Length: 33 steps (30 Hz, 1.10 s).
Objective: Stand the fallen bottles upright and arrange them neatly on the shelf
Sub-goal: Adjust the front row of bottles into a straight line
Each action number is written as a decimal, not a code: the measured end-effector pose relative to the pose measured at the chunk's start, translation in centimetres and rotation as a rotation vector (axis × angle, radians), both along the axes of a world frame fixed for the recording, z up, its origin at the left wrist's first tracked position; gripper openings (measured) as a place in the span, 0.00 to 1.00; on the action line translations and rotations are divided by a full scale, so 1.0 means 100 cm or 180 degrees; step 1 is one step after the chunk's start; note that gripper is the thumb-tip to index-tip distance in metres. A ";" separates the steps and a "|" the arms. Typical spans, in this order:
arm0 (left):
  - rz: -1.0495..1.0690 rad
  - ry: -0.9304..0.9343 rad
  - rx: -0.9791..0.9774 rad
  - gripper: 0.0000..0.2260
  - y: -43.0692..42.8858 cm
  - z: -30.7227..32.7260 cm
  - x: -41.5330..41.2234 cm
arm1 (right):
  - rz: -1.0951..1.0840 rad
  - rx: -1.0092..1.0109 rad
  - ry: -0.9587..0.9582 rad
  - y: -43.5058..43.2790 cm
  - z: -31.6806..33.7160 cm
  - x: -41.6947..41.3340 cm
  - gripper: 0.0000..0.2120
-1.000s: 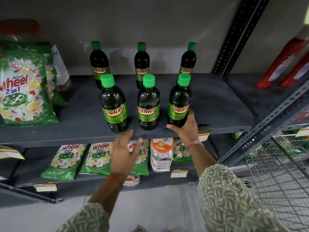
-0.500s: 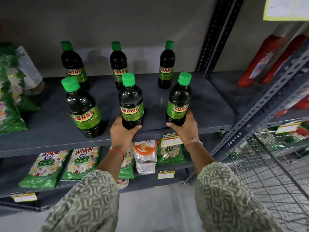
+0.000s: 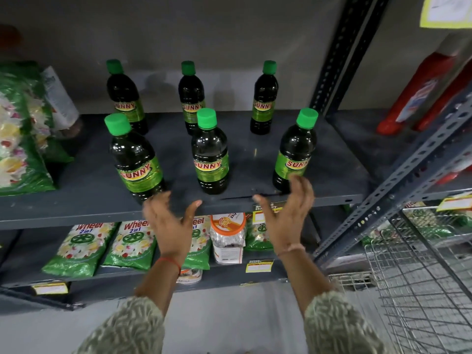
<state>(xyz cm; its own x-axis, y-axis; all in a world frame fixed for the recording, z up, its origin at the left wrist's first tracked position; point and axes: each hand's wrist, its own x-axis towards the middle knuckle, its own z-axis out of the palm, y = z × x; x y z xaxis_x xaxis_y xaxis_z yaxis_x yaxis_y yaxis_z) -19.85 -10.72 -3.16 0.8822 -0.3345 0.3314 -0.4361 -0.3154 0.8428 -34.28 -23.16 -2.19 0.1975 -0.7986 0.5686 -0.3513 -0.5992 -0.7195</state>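
Standing in two rows of three, all six green-capped Sunny bottles are upright on the grey metal shelf (image 3: 84,180), labels facing out so a shopper can read them. The back row sits near the wall: back-left bottle (image 3: 125,98), back-middle bottle (image 3: 191,98), back-right bottle (image 3: 264,98). The front row sits close to the shelf lip: front-left bottle (image 3: 135,159), front-middle bottle (image 3: 210,154), front-right bottle (image 3: 293,154). Each front bottle stands roughly ahead of a back one, with clear gaps between neighbours, which reads as deliberate even spacing.

Both hands hover just in front of the shelf edge, empty. The left hand (image 3: 169,221) is spread wide, palm turned inward, below and between the front-left and front-middle bottles, touching neither as far as I can tell. The right hand (image 3: 287,215) is also open, fingers raised; its fingertips overlap the base of the front-right bottle in view, but whether they touch it is unclear.

No bottle lies fallen, so the task looks essentially finished; at most a small nudge to square the front row may remain. Detergent packs (image 3: 20,139) to the left and red bottles (image 3: 419,93) on the neighbouring bay stand apart from the group.
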 end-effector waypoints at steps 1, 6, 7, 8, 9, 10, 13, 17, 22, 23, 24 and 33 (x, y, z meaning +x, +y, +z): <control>0.0308 -0.0095 -0.0100 0.34 0.010 -0.002 0.001 | 0.0399 0.0056 0.0081 0.009 0.000 0.011 0.37; 0.0618 0.0343 -0.0007 0.46 0.026 0.011 0.041 | 0.1525 0.1700 0.0635 -0.004 0.015 0.070 0.49; 0.0479 0.0342 0.0098 0.46 0.026 0.013 0.049 | 0.1591 0.1818 0.0675 -0.010 0.016 0.078 0.48; 0.0383 0.0331 0.0167 0.44 0.026 0.014 0.056 | 0.1610 0.1839 0.0733 -0.013 0.016 0.084 0.44; 0.0352 0.0318 0.0185 0.41 0.026 0.013 0.061 | 0.1571 0.1796 0.0792 -0.014 0.016 0.089 0.39; 0.0353 0.0324 0.0174 0.37 0.026 0.012 0.064 | 0.1464 0.1726 0.0839 -0.013 0.015 0.091 0.35; 0.0373 0.0375 0.0125 0.31 0.029 0.011 0.069 | 0.1268 0.1571 0.0822 -0.008 0.009 0.094 0.30; 0.0342 0.0502 0.0086 0.29 0.039 0.009 0.088 | 0.1245 0.1484 0.0888 -0.002 0.004 0.100 0.31; 0.0336 0.0518 0.0057 0.27 0.054 0.015 0.110 | 0.1214 0.1435 0.0970 0.008 0.004 0.109 0.29; 0.0345 0.0527 0.0039 0.26 0.056 0.016 0.113 | 0.1209 0.1432 0.0976 0.011 0.004 0.110 0.29; 0.0352 0.0549 0.0029 0.26 0.058 0.016 0.117 | 0.1205 0.1430 0.0974 0.013 0.004 0.111 0.29; 0.0235 0.0639 -0.0012 0.28 0.067 0.018 0.127 | 0.1127 0.1470 0.0980 0.017 0.004 0.112 0.29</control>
<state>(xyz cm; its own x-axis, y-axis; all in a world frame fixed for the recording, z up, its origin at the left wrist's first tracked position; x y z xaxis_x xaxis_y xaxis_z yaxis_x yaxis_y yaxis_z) -7.11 -4.06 -1.33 0.9527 -0.2657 0.1478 -0.2353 -0.3368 0.9117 -23.12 -21.41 -1.82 0.5921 -0.8037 0.0586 -0.4204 -0.3701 -0.8284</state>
